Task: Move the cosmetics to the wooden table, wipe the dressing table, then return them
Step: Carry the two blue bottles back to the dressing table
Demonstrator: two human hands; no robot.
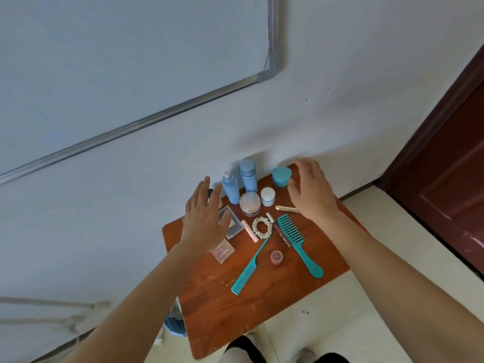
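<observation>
Left hand (207,218) and right hand (311,189) hover spread and empty at 9 and 2 o'clock of the cosmetics (250,204), all clustered toward the counter's (262,310) 12 o'clock side; no wiping cloth visible, stage of task unclear.

I note: reddish wooden table (243,318), top scratched. On it: blue pump bottle (231,189), blue capped bottle (248,176), pink jar (250,204), scrunchie (254,227), wide-tooth comb (301,248), tail comb (245,279).
</observation>
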